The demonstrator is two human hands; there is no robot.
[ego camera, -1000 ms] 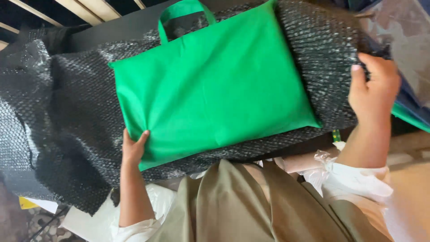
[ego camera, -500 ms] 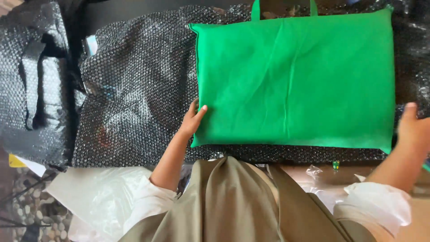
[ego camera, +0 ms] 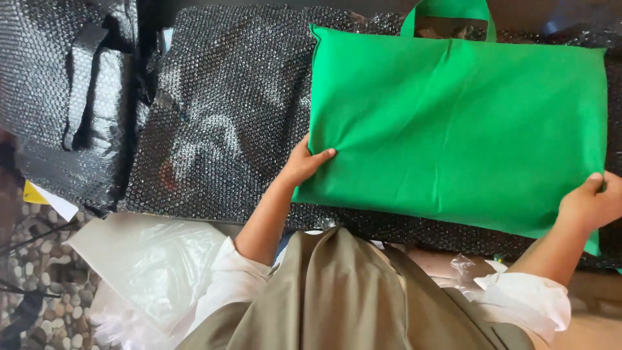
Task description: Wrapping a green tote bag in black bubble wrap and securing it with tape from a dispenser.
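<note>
Two hands grip a flat, matte green fabric bag (ego camera: 453,129): its left edge is pinched by the left hand (ego camera: 303,163), its lower right corner by the right hand (ego camera: 591,205). It is laid on glossy black bubble wrap (ego camera: 220,116); crinkled clear plastic (ego camera: 155,259) is seen beyond the wrap's near left corner.

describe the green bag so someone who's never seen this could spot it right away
Start from the black bubble wrap sheet that covers most of the surface. On its right half lies a flat, rectangular bright green fabric bag with loop handles at its far edge, gripped at its near corners by the left hand and the right hand. It is the only vivid green thing among the black wrap and pale plastic.
</note>
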